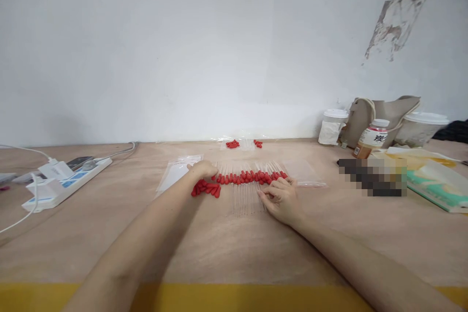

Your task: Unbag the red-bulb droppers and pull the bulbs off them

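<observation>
A row of red drop-shaped pieces (246, 176) lies across the middle of the table, with thin pale sticks (270, 167) pointing away behind it. In front of the row, several thin clear rods (243, 202) lie side by side. My left hand (206, 169) is at the row's left end; its fingers are mostly hidden behind the hand. Just below it sits a loose pile of red pieces (206, 188). Against the right end of the rods, my right hand (281, 200) has its thumb and fingers drawn together; what they pinch is too small to make out.
Clear plastic bags (179, 168) lie left and right of the row. More red pieces (232, 144) rest near the wall. On the left is a power strip (69, 185) with chargers. A bottle (372, 139), a lidded cup (333, 126), a bag (389, 112) and a tissue pack (438, 187) stand right.
</observation>
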Motion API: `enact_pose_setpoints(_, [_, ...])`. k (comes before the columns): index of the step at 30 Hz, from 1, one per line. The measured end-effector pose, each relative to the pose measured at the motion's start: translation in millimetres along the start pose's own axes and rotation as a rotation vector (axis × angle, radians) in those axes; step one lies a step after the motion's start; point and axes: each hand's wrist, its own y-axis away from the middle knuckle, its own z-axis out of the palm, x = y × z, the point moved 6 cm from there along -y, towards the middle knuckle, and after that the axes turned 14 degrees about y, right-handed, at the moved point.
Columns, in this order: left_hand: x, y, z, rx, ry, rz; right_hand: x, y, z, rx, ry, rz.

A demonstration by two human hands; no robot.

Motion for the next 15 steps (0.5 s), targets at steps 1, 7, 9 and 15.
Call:
enact_pose_setpoints(1, [0, 2, -4.6, 0.006, -0.028, -0.018, 0, 0, 0, 0.002, -0.010, 0.000])
enact_pose_setpoints(7, [6, 55, -29.9, 0.167, -0.090, 0.169, 9, 2, 4, 0.000, -0.044, 0.065])
enact_pose_setpoints(9, [10, 84, -29.1, 0.265, -0.063, 0.415, 11, 3, 5, 0.006, -0.036, 0.073])
enact_pose_setpoints(15, [13, 143, 3.0, 0.373, 0.022, 0.986, -5, 3, 3, -0.053, 0.013, -0.109])
